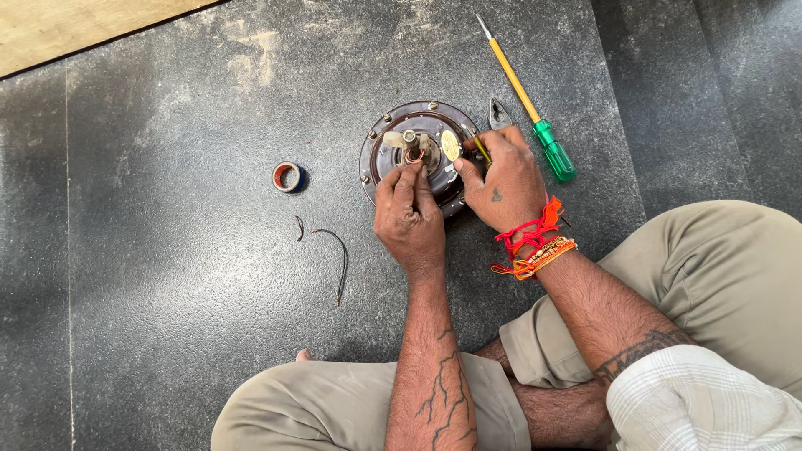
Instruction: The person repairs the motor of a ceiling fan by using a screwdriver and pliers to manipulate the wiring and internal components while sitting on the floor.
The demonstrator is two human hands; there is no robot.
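fingers of our left hand [408, 219] pinch a small part at the centre shaft of the round fan motor [422, 154] on the stone floor, while our right hand [501, 179] is closed on a thin yellow-handled tool at its rim. we judge this mid-repair, calling for steady fine work; screwdriver [526, 100], pliers [499, 113], tape roll [287, 176] and wire scraps [334, 255] lie clear.

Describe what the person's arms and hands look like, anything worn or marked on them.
Both forearms are bare. The left forearm carries dark branching line tattoos. The right hand has a small dark mark on its back, red and orange thread bracelets circle the wrist, and a band tattoo sits below a rolled pale checked sleeve.
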